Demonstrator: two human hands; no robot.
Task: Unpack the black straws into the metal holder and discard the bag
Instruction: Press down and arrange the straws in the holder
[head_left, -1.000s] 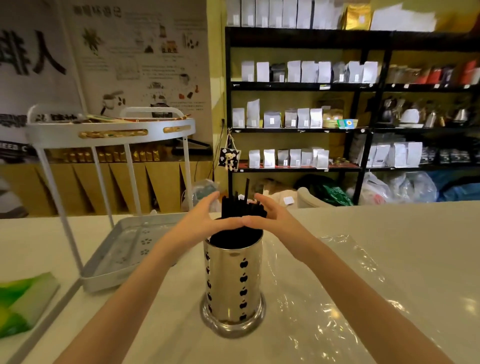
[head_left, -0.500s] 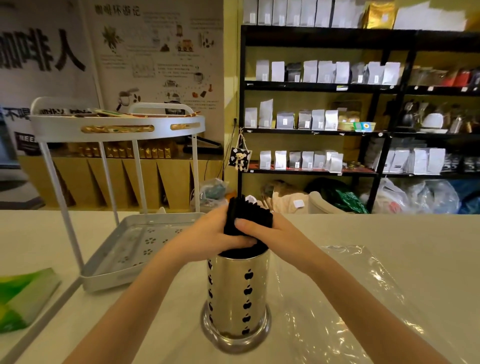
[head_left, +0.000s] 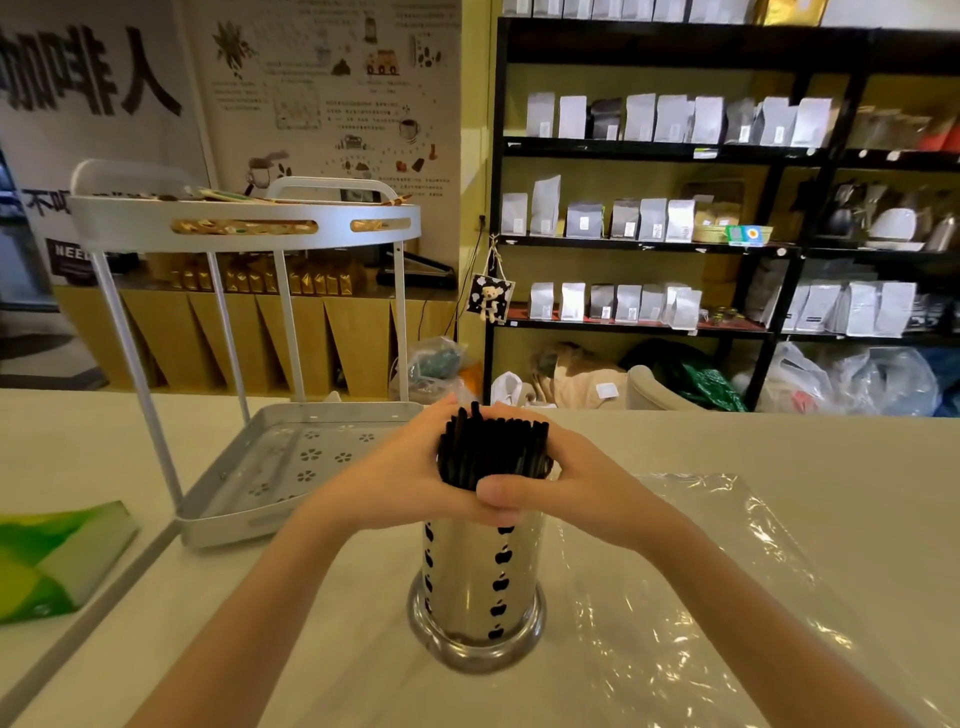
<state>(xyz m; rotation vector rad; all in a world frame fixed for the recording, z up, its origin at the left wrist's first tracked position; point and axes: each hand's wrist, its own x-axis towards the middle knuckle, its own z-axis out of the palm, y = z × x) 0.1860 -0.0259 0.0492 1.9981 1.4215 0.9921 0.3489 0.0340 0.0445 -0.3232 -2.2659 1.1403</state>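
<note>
A bundle of black straws (head_left: 493, 449) stands upright in the shiny metal holder (head_left: 475, 587), a cylinder with black apple-shaped cut-outs on a round base at the table's middle. My left hand (head_left: 395, 473) and my right hand (head_left: 566, 483) wrap the bundle from both sides just above the holder's rim, thumbs meeting in front. The rim itself is hidden by my hands. The clear plastic bag (head_left: 691, 587) lies flat and crinkled on the table, to the right of the holder and under it.
A white two-tier metal rack (head_left: 244, 228) stands at the left, its perforated lower tray (head_left: 291, 462) close to my left hand. A green and white packet (head_left: 57, 556) lies at the left edge. Black shelves (head_left: 675, 150) with pouches stand behind the counter.
My hands have closed tighter around the straws and gathered the loose tops into one compact bundle. The camera has moved closer and tilted down a little.
</note>
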